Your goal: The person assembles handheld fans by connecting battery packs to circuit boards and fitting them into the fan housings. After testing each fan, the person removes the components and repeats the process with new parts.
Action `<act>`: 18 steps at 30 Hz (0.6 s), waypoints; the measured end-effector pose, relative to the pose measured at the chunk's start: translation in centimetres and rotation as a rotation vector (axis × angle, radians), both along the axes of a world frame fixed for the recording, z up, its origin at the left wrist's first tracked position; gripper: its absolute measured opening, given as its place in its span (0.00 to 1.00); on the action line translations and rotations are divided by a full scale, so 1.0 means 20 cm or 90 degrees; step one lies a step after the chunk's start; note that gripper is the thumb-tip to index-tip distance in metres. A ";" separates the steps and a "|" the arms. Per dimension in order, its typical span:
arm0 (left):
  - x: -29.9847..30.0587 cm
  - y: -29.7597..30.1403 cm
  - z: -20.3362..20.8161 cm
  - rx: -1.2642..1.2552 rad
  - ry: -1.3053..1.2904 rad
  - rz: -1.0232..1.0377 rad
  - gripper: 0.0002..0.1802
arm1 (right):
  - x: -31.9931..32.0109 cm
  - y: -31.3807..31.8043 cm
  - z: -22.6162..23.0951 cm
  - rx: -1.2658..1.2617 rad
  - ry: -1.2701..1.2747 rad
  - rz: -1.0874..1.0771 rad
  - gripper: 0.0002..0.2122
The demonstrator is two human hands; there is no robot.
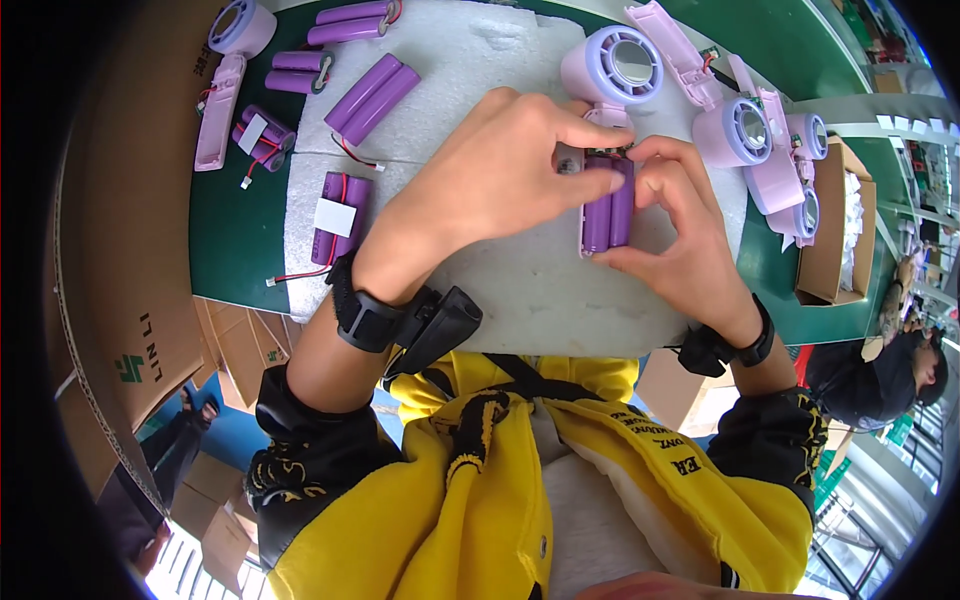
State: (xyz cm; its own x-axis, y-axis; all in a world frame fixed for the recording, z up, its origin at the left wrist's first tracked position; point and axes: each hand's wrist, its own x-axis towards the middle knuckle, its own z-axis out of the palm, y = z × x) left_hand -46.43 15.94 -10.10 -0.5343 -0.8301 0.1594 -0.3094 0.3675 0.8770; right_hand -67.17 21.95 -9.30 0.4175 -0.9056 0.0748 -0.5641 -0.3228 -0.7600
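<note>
Between half-curled left hand, thumb pinning, and clasping right hand, a two-cell battery pack pointed lengthwise forward, apparently in a fan handle.

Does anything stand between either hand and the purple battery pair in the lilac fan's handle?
Nothing visible does. The left hand has its thumb on the battery pair, the right hand curls around its right side, and the other purple packs lie apart, to the left.

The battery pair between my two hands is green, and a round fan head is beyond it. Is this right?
No: the head view shows the battery pair between your left hand and right hand is purple, not green; the round fan head is beyond it.
</note>
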 end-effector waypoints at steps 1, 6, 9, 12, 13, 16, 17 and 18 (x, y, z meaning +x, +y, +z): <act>0.01 -0.01 0.03 0.064 -0.021 -0.015 0.20 | 0.01 0.00 0.00 0.027 -0.009 -0.020 0.27; 0.01 0.00 -0.01 0.156 0.001 0.001 0.25 | 0.02 -0.04 -0.03 0.075 -0.156 -0.059 0.24; -0.01 0.00 -0.04 0.180 0.020 0.000 0.25 | -0.02 -0.09 -0.04 -0.005 -0.083 -0.041 0.18; -0.03 0.01 -0.03 0.168 0.019 0.001 0.25 | 0.01 -0.10 -0.05 -0.027 -0.064 -0.062 0.12; -0.03 0.01 -0.02 0.149 0.009 -0.001 0.25 | 0.04 -0.11 -0.05 -0.005 -0.081 -0.094 0.09; -0.03 0.02 0.01 0.130 0.001 0.000 0.24 | 0.04 -0.12 -0.04 0.024 -0.080 -0.096 0.06; -0.03 0.01 0.02 0.125 -0.003 -0.004 0.24 | 0.02 -0.13 -0.04 0.028 -0.067 -0.073 0.07; -0.03 0.01 0.02 0.121 -0.006 -0.007 0.23 | 0.01 -0.14 -0.04 0.032 -0.052 -0.049 0.07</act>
